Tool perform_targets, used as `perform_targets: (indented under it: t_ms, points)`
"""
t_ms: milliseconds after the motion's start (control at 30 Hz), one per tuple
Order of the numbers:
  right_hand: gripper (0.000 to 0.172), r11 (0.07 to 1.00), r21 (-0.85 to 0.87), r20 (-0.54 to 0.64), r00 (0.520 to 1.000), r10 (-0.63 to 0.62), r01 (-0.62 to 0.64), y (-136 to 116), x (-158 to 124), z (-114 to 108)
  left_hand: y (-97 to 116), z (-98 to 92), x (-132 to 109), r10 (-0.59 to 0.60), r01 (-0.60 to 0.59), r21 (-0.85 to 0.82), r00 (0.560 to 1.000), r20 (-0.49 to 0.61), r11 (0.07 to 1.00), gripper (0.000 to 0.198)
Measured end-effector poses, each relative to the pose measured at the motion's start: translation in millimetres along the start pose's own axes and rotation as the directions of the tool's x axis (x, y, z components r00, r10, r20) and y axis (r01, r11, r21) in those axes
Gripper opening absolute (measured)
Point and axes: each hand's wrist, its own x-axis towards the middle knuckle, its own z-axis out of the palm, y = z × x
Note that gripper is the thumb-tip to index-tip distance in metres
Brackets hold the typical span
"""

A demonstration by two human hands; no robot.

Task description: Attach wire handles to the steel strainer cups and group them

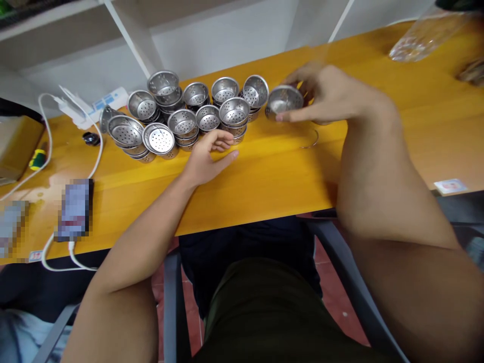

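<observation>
Between the thumb and fingers of my right hand [336,96] is a small perforated metal cup [282,103], its mouth tilted up toward me. It is beside the right end of a group of similar stacked metal cups [182,122]. My left hand [207,160] rests by the front of that group, close to a stack of cups [234,112]. Its fingers are slightly curled, the thumb stands apart, and nothing is in it. A thin curved metal wire [312,140] lies on the table below my right hand.
On the wooden table [264,186], a phone [74,209] with a white cable and a white power strip [106,106] are at the left. A cardboard box [18,143] stands farther left. A clear plastic bottle [427,38] lies at the back right. White shelving [223,35] borders the back.
</observation>
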Motion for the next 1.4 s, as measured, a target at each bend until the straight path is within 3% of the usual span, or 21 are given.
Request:
perform_targets:
  t_ms: [167, 300, 433, 567, 633, 700, 767, 833, 900, 967, 1033, 1133, 1200, 1267, 1333, 1400]
  points:
    - [0.048, 0.974, -0.216, 0.195, 0.974, 0.118, -0.074, -4, 10, 10, 1, -1.3, 2, -0.088, 0.084, 0.034, 0.986, 0.144, 0.996, 0.036]
    - [0.049, 0.985, -0.155, 0.247, 0.962, 0.117, -0.08, -9, 16, 29, 1, -3.8, 3, -0.141, 0.129, 0.079, 0.976, 0.167, 0.988, 0.045]
    - [0.079, 0.993, -0.103, 0.17, 0.983, 0.067, -0.05, 8, 19, 41, 0, -5.6, 2, -0.222, 0.204, 0.115, 0.959, 0.175, 0.972, 0.049]
    - [0.082, 0.986, -0.129, 0.138, 0.983, 0.123, -0.105, 11, 19, 38, 0, -7.6, 2, -0.223, 0.201, 0.135, 0.96, 0.171, 0.97, 0.047]
    - [0.077, 0.978, -0.14, 0.068, 0.984, 0.166, -0.155, 6, 16, 29, 2, -8.3, 2, -0.205, 0.181, 0.148, 0.964, 0.169, 0.972, 0.044]
    - [0.069, 0.973, -0.124, -0.075, 0.98, 0.186, -0.194, 3, 9, 13, 3, -8.3, 2, -0.194, 0.17, 0.15, 0.967, 0.165, 0.974, 0.04]
    - [0.063, 0.969, -0.111, -0.242, 0.952, 0.188, -0.22, 6, -1, -7, 5, -7.7, 3, -0.192, 0.169, 0.147, 0.968, 0.161, 0.975, 0.039]
    - [0.07, 0.951, -0.144, -0.321, 0.922, 0.218, -0.275, 17, -9, -29, 6, -6.9, 3, -0.193, 0.17, 0.145, 0.968, 0.16, 0.975, 0.039]
    - [0.096, 0.888, -0.224, -0.219, 0.909, 0.355, -0.401, 34, -13, -45, 7, -6.6, 3, -0.187, 0.165, 0.146, 0.969, 0.158, 0.976, 0.039]
    - [0.116, 0.796, -0.333, -0.072, 0.855, 0.513, -0.506, 51, -11, -51, 9, -7.0, 3, -0.18, 0.157, 0.151, 0.971, 0.154, 0.976, 0.04]
    - [0.107, 0.737, -0.418, 0.009, 0.809, 0.588, -0.531, 66, -6, -47, 10, -7.6, 3, -0.176, 0.151, 0.157, 0.972, 0.154, 0.976, 0.041]
    - [0.069, 0.706, -0.471, 0.032, 0.79, 0.613, -0.529, 74, -1, -34, 9, -7.8, 3, -0.17, 0.147, 0.149, 0.972, 0.161, 0.978, 0.04]
    - [0.05, 0.727, -0.447, 0.003, 0.812, 0.583, -0.52, 65, -3, -29, 8, -7.1, 2, -0.157, 0.136, 0.13, 0.974, 0.163, 0.982, 0.04]
    - [0.042, 0.802, -0.378, -0.045, 0.874, 0.483, -0.463, 43, -10, -28, 7, -6.1, 0, -0.122, 0.109, 0.086, 0.978, 0.168, 0.99, 0.041]
    - [0.042, 0.899, -0.301, -0.066, 0.947, 0.313, -0.318, 7, -22, -25, 8, -4.6, -1, -0.076, 0.073, 0.024, 0.98, 0.185, 0.997, 0.046]
    - [0.057, 0.97, -0.223, -0.009, 0.995, 0.097, -0.096, -34, -37, -16, 10, -2.4, -2, -0.045, 0.053, -0.031, 0.975, 0.217, 0.998, 0.057]
